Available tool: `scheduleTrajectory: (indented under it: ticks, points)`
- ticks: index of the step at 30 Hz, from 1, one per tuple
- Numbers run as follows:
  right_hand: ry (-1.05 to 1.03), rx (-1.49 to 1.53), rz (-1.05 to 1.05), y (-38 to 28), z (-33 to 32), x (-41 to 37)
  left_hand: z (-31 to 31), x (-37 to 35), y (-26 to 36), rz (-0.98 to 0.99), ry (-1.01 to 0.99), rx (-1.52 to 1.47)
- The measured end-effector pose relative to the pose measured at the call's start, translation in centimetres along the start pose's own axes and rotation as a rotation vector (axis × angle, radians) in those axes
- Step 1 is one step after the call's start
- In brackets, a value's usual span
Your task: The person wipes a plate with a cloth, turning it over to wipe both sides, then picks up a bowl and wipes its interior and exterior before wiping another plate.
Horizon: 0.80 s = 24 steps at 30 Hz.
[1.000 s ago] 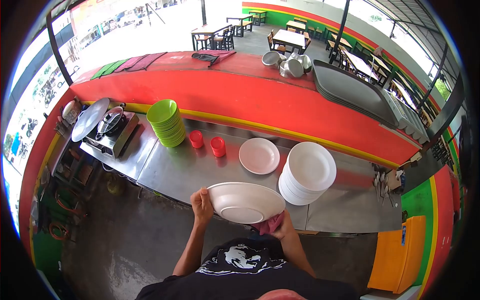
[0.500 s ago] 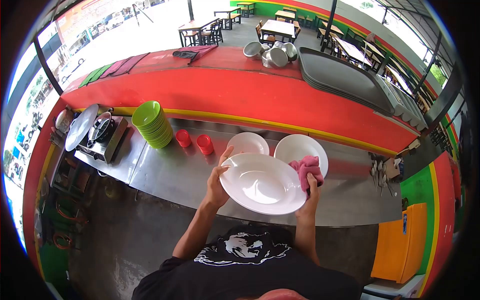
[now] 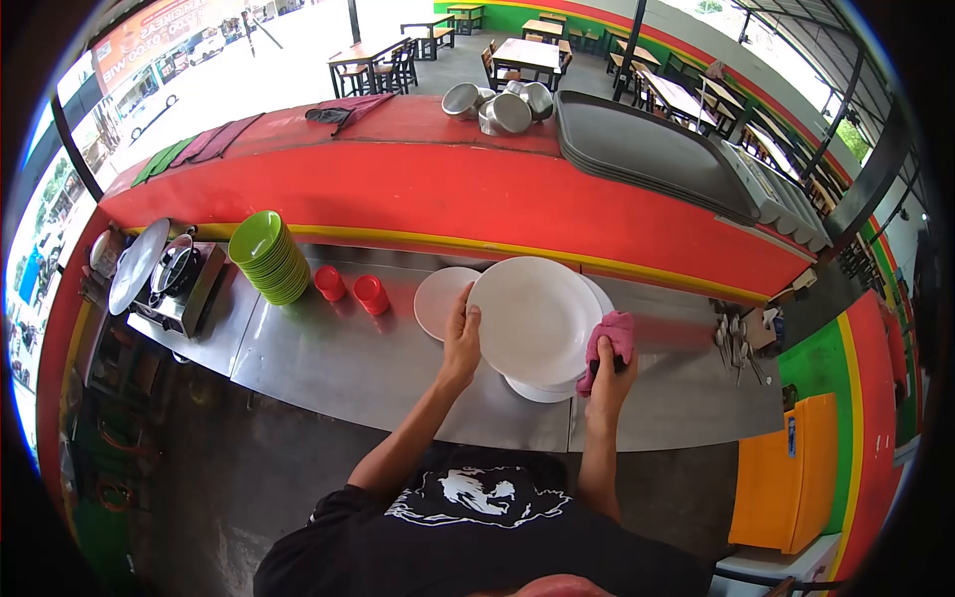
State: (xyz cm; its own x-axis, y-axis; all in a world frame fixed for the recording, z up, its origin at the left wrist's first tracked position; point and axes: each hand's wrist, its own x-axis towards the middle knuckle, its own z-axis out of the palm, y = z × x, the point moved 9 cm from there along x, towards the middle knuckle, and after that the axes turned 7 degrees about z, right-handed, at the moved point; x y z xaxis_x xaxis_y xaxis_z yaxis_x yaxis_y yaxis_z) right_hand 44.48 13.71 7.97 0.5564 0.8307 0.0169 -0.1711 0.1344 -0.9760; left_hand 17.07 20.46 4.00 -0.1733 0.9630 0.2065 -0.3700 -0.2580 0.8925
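My left hand grips the left rim of a large white plate, held face up directly over the stack of white plates on the steel counter. My right hand is at the plate's right rim and holds a pink cloth bunched against it. A single white plate lies flat on the counter just left of my left hand.
On the steel counter stand two red cups, a stack of green bowls and a gas stove with pots. Cutlery lies at the right end. Dark trays and metal bowls rest on the red ledge.
The plate was raised from waist height, tilted up, then carried forward over the plate stack. The pink cloth moved from under the plate to its right rim.
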Motion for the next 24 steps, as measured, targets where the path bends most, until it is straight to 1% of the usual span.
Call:
scheduleTrajectory:
  ticks: [1, 5, 7, 10, 11, 14, 17, 20, 24]
  points:
    - [0.016, -0.041, -0.022, 0.7, -0.4, 0.5, 0.3, 0.2, -0.1, 0.044, -0.004, 0.106]
    - [0.052, -0.094, -0.100, 1.9, -1.1, 1.4, 1.3, 1.0, -1.9, 0.061, -0.052, 0.212]
    - [0.094, -0.151, -0.094, 2.2, -1.4, 1.6, 1.5, 0.9, -2.6, 0.064, -0.072, 0.297]
    - [0.146, -0.216, -0.099, 2.6, -1.7, 1.9, 1.2, 1.5, -4.6, 0.182, -0.115, 0.479]
    - [0.158, -0.237, -0.100, 2.9, -1.9, 2.0, 1.0, 1.8, -5.7, 0.167, -0.124, 0.494]
    - [0.171, -0.263, -0.114, 3.7, -2.0, 2.3, 1.3, 1.9, -5.3, 0.090, -0.151, 0.508]
    - [0.212, -0.299, -0.111, 3.6, -2.0, 2.3, 1.3, 2.1, -5.9, 0.081, -0.183, 0.515]
    - [0.252, -0.330, -0.176, 4.1, -2.3, 2.5, 1.7, 2.1, -6.1, 0.110, -0.195, 0.528]
    - [0.306, -0.323, -0.200, 4.2, -2.6, 2.2, 2.1, 1.9, -7.1, 0.085, -0.210, 0.480]
